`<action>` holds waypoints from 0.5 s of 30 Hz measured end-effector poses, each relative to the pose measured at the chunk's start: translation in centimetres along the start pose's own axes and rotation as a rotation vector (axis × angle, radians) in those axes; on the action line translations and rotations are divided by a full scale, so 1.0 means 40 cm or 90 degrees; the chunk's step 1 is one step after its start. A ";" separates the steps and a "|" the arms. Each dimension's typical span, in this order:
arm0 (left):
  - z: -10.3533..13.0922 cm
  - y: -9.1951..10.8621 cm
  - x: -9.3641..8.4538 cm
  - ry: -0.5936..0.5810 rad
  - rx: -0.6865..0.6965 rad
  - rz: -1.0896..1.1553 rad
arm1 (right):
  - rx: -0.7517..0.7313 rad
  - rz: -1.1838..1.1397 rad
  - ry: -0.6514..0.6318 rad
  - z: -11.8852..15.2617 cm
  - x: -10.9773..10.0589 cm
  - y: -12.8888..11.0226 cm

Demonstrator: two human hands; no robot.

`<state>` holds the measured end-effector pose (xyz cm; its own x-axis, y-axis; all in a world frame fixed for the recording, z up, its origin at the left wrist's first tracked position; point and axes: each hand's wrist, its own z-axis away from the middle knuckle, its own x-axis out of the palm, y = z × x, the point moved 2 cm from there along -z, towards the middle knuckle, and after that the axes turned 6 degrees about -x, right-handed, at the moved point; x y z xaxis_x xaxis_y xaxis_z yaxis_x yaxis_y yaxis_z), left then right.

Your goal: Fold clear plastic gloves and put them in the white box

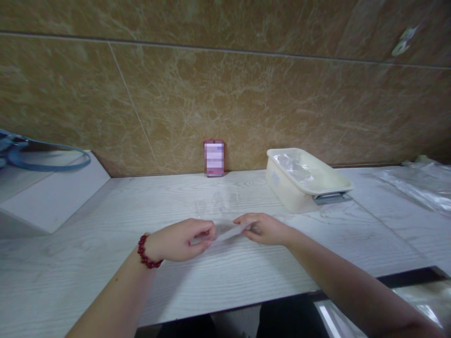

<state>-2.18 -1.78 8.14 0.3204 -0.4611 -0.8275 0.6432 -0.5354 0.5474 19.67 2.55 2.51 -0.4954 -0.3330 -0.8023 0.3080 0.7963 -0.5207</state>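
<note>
A thin clear plastic bag (pixel 227 231) is stretched between my two hands, low over the pale wood-grain table (pixel 232 272). My left hand (pixel 183 239), with a dark red bead bracelet (pixel 145 253) at the wrist, pinches the bag's left side. On the other side my right hand (pixel 262 228) grips it between thumb and fingers. Just beyond my hands, more clear plastic (pixel 218 202) lies on the tabletop; whether it is part of the same bag I cannot tell.
A cream plastic box (pixel 289 190) holding clear plastic stands at the back right. Against the wall leans a phone (pixel 214 158). At left, a white box (pixel 52 197) carries a blue strap (pixel 49 166). Clear plastic sheets (pixel 423 183) lie far right. The table's front edge is close to me.
</note>
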 end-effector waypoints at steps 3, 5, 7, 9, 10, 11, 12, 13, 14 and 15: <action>-0.006 -0.010 -0.004 0.035 -0.034 0.045 | 0.024 0.018 0.004 0.001 0.001 0.004; -0.013 -0.023 -0.007 0.089 -0.077 0.087 | 0.054 0.045 -0.006 -0.001 0.000 0.008; -0.017 -0.036 -0.009 0.131 -0.108 0.125 | 0.102 0.077 -0.012 -0.003 -0.001 0.013; -0.017 -0.046 -0.013 0.143 -0.120 0.159 | 0.158 0.101 -0.011 -0.006 0.001 0.020; -0.016 -0.050 -0.015 0.136 -0.123 0.178 | 0.179 0.109 -0.009 -0.008 0.003 0.024; -0.014 -0.053 -0.017 0.127 -0.127 0.200 | 0.196 0.116 -0.005 -0.010 0.005 0.028; -0.012 -0.056 -0.019 0.117 -0.130 0.222 | 0.210 0.119 0.000 -0.011 0.007 0.032; -0.010 -0.059 -0.021 0.107 -0.133 0.241 | 0.219 0.121 0.007 -0.013 0.010 0.035; -0.009 -0.062 -0.023 0.101 -0.134 0.254 | 0.223 0.118 0.015 -0.014 0.011 0.039; -0.008 -0.065 -0.024 0.100 -0.135 0.259 | 0.222 0.111 0.024 -0.016 0.013 0.041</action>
<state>-3.93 0.28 7.47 0.6660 -0.4823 -0.5690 0.5660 -0.1701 0.8067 19.41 4.00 1.41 -0.4388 -0.1847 -0.8794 0.6446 0.6171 -0.4513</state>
